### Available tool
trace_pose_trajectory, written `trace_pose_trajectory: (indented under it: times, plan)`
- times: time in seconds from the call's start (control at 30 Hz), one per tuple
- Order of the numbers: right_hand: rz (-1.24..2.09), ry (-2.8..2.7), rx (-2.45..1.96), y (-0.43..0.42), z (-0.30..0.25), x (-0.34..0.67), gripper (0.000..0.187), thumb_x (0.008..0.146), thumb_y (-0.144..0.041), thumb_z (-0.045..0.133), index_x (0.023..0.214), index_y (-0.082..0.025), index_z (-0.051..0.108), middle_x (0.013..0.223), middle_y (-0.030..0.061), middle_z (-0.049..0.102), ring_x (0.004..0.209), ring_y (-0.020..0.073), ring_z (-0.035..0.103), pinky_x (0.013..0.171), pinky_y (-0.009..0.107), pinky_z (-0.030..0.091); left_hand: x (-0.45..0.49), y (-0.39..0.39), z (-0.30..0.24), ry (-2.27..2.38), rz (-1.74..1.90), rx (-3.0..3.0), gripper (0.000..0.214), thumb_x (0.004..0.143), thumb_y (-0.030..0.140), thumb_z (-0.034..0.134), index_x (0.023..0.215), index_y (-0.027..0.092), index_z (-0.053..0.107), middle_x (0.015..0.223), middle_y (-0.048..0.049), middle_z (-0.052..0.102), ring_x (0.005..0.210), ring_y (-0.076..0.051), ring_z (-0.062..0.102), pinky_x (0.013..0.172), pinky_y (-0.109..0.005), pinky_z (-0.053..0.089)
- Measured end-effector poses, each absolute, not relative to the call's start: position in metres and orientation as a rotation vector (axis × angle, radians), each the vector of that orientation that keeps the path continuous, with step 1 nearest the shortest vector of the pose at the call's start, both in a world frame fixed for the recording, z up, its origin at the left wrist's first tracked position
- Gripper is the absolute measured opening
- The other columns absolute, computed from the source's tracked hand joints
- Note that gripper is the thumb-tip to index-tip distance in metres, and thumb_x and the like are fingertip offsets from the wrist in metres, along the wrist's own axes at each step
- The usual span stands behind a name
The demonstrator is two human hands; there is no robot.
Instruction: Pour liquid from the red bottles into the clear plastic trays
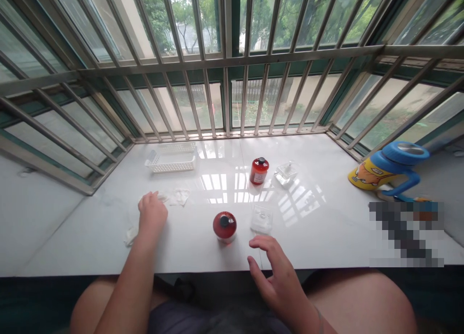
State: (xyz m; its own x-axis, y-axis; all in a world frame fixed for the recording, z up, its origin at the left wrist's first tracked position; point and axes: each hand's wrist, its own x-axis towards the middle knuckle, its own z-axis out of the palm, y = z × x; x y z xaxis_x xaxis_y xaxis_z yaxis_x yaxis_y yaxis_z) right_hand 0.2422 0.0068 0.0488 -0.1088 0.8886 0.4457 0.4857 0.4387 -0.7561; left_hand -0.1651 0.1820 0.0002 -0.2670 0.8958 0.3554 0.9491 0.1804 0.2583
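Note:
My left hand (152,210) rests low over the counter with its fingers curled under. Crumpled white tissue (179,196) lies right beside its fingertips; whatever the hand holds is hidden beneath it. Behind the wrist, another bit of tissue (131,236) is partly covered by my forearm. At the counter's front edge my right hand (275,271) hovers with thumb and fingers apart, nothing between them. Closest to it is a clear glass piece (261,220). A red bottle with a black cap (224,226) stands upright between my hands.
Farther back stand a second red bottle with a label (258,172) and a clear glass bottle (286,173). A white perforated basket (172,166) sits at the back left. On the right, a blue and yellow water bottle (386,167) leans near a blurred-out patch. Metal bars line the window.

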Motion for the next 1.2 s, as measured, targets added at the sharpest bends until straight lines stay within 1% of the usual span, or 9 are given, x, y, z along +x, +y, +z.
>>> trace_pose_trajectory:
  times: [0.1,0.2,0.37,0.5,0.73,0.83,0.93,1.1,1.2]
  plan:
    - [0.536,-1.763,-1.202,0.003,0.044,0.245,0.027,0.104,-0.020,0.060,0.129,-0.030,0.061,0.121,0.0094,0.072,0.116,0.0285,0.073,0.096,0.042,0.066,-0.182,0.188,-0.003,-2.311,-0.568,-1.879,0.045,0.092,0.019,0.052,0.134,0.011,0.067,0.149,-0.0235,0.061,0.152,-0.041,0.043,0.131,-0.058,0.034]
    - [0.538,-1.768,-1.214,0.002,0.040,0.247,0.026,0.105,-0.020,0.060,0.129,-0.030,0.060,0.122,0.0092,0.072,0.116,0.0278,0.073,0.096,0.042,0.066,-0.188,0.193,-0.004,-2.309,-0.496,-1.898,0.046,0.091,0.018,0.052,0.134,0.012,0.068,0.152,-0.0220,0.061,0.155,-0.040,0.040,0.131,-0.057,0.033]
    - [0.528,-1.774,-1.221,0.001,0.037,0.251,0.025,0.105,-0.020,0.060,0.128,-0.030,0.060,0.121,0.0089,0.072,0.116,0.0279,0.073,0.098,0.042,0.066,-0.193,0.206,-0.005,-2.325,-0.441,-1.886,0.045,0.094,0.020,0.053,0.136,0.011,0.068,0.154,-0.0239,0.060,0.154,-0.041,0.041,0.129,-0.059,0.033]
    - [0.531,-1.774,-1.219,0.002,0.037,0.253,0.024,0.104,-0.020,0.060,0.127,-0.030,0.061,0.120,0.0084,0.073,0.115,0.0281,0.074,0.097,0.042,0.066,-0.195,0.216,-0.002,-2.336,-0.445,-1.886,0.039,0.097,0.023,0.053,0.131,0.013,0.069,0.155,-0.0229,0.060,0.155,-0.041,0.040,0.129,-0.062,0.031]
    - [0.506,-1.787,-1.218,0.004,0.036,0.256,0.025,0.105,-0.019,0.060,0.128,-0.029,0.061,0.121,0.0088,0.072,0.116,0.0268,0.073,0.098,0.041,0.064,-0.195,0.217,0.017,-2.258,-0.588,-1.898,0.024,0.096,0.026,0.061,0.117,0.018,0.069,0.146,-0.0186,0.065,0.148,-0.035,0.050,0.129,-0.056,0.035]
    - [0.490,-1.794,-1.199,0.005,0.038,0.255,0.026,0.105,-0.018,0.060,0.130,-0.027,0.061,0.122,0.0095,0.071,0.117,0.0262,0.071,0.096,0.039,0.064,-0.173,0.201,0.042,-2.164,-0.768,-1.891,0.026,0.099,0.033,0.064,0.118,0.016,0.069,0.144,-0.0204,0.066,0.143,-0.035,0.056,0.126,-0.056,0.040]
    - [0.463,-1.794,-1.162,0.007,0.045,0.252,0.028,0.104,-0.015,0.061,0.131,-0.026,0.061,0.121,0.0101,0.070,0.117,0.0263,0.070,0.097,0.040,0.063,-0.125,0.168,0.081,-1.953,-1.258,-1.910,0.030,0.101,0.041,0.071,0.121,0.020,0.070,0.142,-0.0146,0.069,0.137,-0.035,0.062,0.117,-0.056,0.052]
    - [0.388,-1.757,-1.077,0.012,0.063,0.248,0.040,0.101,-0.008,0.063,0.137,-0.025,0.059,0.124,0.0109,0.067,0.121,0.0270,0.067,0.103,0.044,0.059,-0.027,0.106,0.134,-1.586,-1.818,-2.251,0.029,0.095,0.033,0.084,0.120,0.025,0.070,0.141,-0.0108,0.068,0.138,-0.032,0.064,0.119,-0.055,0.054]
    - [0.289,-1.675,-1.113,0.019,0.065,0.253,0.045,0.100,-0.009,0.066,0.141,-0.026,0.056,0.127,0.0108,0.067,0.124,0.0279,0.066,0.107,0.048,0.057,0.022,0.080,0.140,-1.489,-2.052,-2.495,0.029,0.093,0.028,0.087,0.119,0.027,0.073,0.130,-0.0114,0.070,0.122,-0.030,0.070,0.105,-0.048,0.062]
